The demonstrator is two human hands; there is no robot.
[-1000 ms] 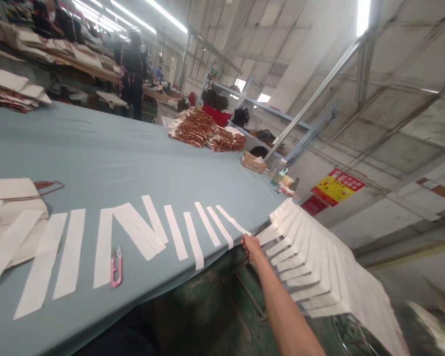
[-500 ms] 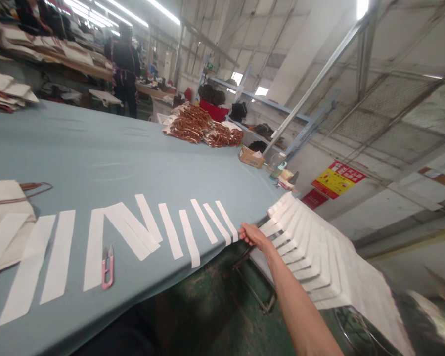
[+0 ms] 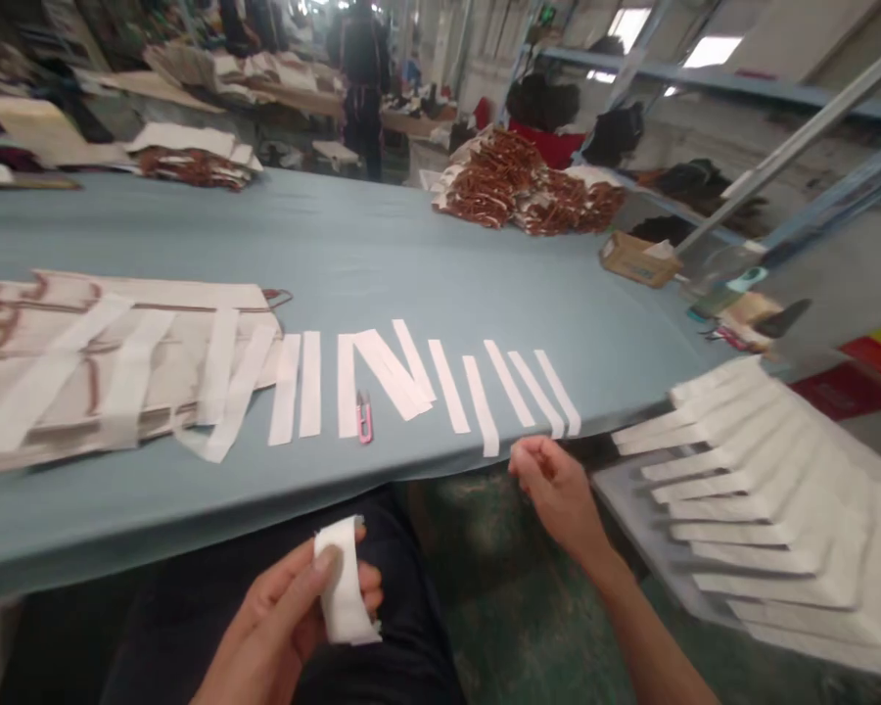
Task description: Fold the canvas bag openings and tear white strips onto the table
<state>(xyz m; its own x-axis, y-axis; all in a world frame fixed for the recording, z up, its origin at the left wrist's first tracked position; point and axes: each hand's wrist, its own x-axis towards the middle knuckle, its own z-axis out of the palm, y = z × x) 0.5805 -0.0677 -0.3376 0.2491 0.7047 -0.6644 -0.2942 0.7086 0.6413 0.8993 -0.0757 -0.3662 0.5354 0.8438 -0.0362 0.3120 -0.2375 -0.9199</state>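
Note:
My left hand [image 3: 286, 607], low in front of my lap, is closed on a white fabric strip [image 3: 345, 583] bent over between thumb and fingers. My right hand [image 3: 554, 485] is just off the table's front edge with its fingers curled and pinched together; whether anything is in them is hidden. Close to it, a short white strip [image 3: 483, 406] hangs slightly over the edge. Several more white strips lie in a row leftward, and pink thread snips [image 3: 365, 421] lie among them. Further left, strips rest on cream fabric pieces [image 3: 168, 377] with brown trim.
The table [image 3: 382, 264] has a blue-green cover. A heap of brown-and-cream pieces [image 3: 518, 186] and a cardboard box [image 3: 638, 259] stand at the back right. Fanned white fabric [image 3: 793, 519] lies on a lower stand at right. A person [image 3: 363, 78] stands in the background.
My view has swung left and down, bringing my left hand with its white strip into sight. My right hand has drawn back slightly from the table edge strips.

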